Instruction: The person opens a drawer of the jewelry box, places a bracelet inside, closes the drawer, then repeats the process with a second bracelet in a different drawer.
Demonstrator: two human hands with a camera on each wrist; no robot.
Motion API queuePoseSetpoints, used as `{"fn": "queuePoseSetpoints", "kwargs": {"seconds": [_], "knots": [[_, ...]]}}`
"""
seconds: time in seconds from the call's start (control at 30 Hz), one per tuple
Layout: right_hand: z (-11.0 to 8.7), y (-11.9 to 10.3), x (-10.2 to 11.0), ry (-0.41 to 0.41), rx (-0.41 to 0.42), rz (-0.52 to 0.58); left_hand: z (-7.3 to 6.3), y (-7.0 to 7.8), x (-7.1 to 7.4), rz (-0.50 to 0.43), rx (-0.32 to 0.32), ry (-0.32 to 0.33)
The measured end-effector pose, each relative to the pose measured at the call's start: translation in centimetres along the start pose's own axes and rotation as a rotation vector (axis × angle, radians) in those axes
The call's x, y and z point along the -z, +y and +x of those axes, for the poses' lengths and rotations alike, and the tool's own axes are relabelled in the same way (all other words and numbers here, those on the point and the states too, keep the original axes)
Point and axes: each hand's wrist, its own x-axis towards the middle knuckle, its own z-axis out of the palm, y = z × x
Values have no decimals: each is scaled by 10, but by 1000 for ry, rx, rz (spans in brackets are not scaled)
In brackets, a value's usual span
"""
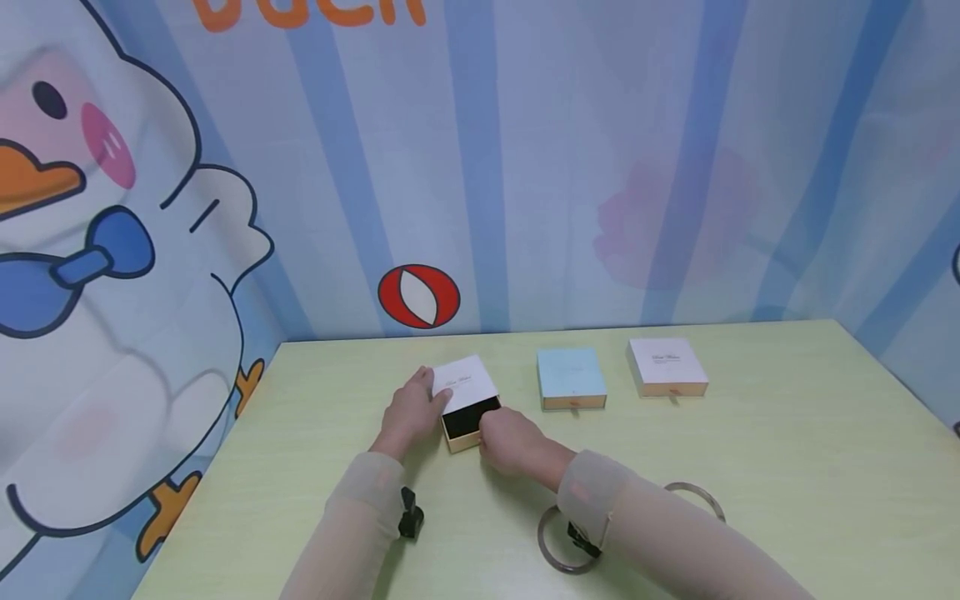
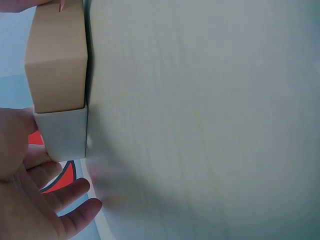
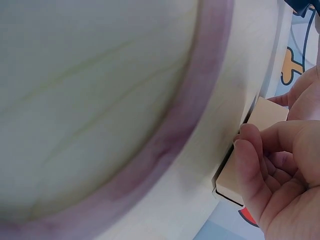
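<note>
A white drawer box (image 1: pixel 467 379) sits near the middle of the table, turned at a slight angle. Its tan drawer (image 2: pixel 56 82) is pulled partway out of the white sleeve (image 2: pixel 65 135), and a black inside shows from above. My left hand (image 1: pixel 411 414) holds the sleeve from its left side, thumb over the top edge and some fingertips spread past it in the left wrist view. At the drawer's front, my right hand (image 1: pixel 516 442) pinches with thumb and forefinger, the other fingers curled. What lies between those fingertips is mostly hidden.
A light blue drawer box (image 1: pixel 572 377) and another white one (image 1: pixel 667 365) stand to the right, towards the back edge. A greyish ring (image 1: pixel 551 557) lies beneath my right forearm, and another ring (image 1: pixel 701 490) shows beyond the sleeve. A printed cloth (image 1: pixel 540 167) hangs behind the table.
</note>
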Motion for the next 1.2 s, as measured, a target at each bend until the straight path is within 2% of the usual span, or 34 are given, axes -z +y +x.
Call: {"fn": "queuePoseSetpoints", "kwargs": {"seconds": [0.63, 1.2], "knots": [[-4, 0, 0, 5, 9, 3, -1, 0, 0, -1, -21, 6], [-6, 2, -2, 14, 38, 11, -1, 0, 0, -8, -1, 5]]}}
